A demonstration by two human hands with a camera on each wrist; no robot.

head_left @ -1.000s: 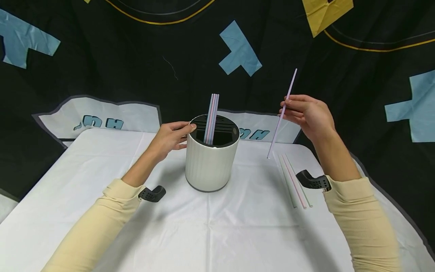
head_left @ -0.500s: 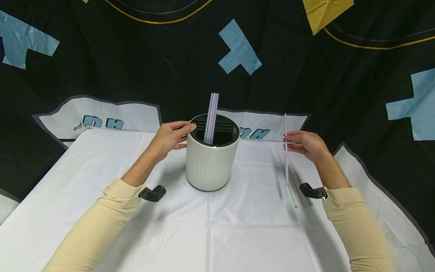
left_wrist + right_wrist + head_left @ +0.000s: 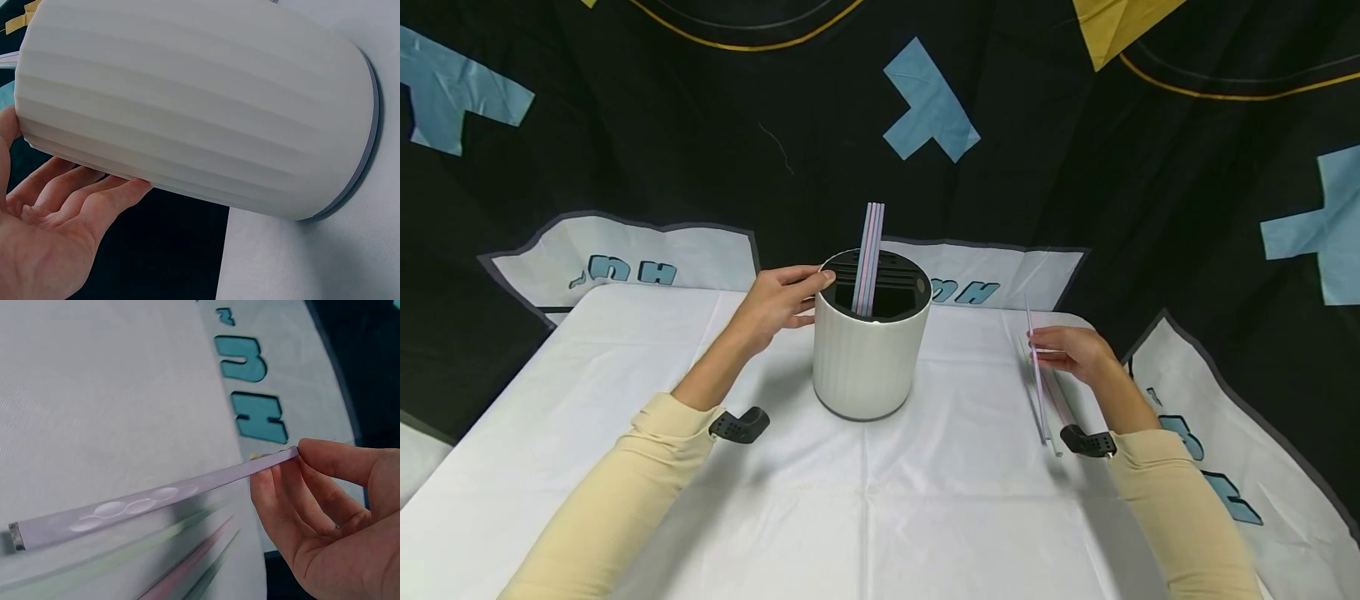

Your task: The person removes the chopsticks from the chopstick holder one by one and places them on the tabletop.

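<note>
A white ribbed utensil holder (image 3: 868, 367) with a black slotted top stands upright on the white-covered table. Several pastel chopsticks (image 3: 868, 254) lean together out of its opening. My left hand (image 3: 778, 302) holds the holder at its left side, thumb at the rim and fingers against the outer wall (image 3: 187, 119). Over the table's right side, my right hand (image 3: 1075, 352) pinches a purple chopstick (image 3: 137, 503) near its far end. The near end slants down close to the cloth; whether it touches, I cannot tell. Beneath lie a green chopstick (image 3: 112, 562), a pink one (image 3: 187, 565) and a darker green one (image 3: 212, 569).
A white cloth (image 3: 790, 500) covers the table. Behind it hangs a black backdrop (image 3: 700, 150) with blue and yellow shapes. Black wrist cameras (image 3: 740, 426) project from both cuffs.
My right hand has come down toward the table with the purple chopstick, bringing it over the ones lying there. My left hand and the utensil holder have stayed in place.
</note>
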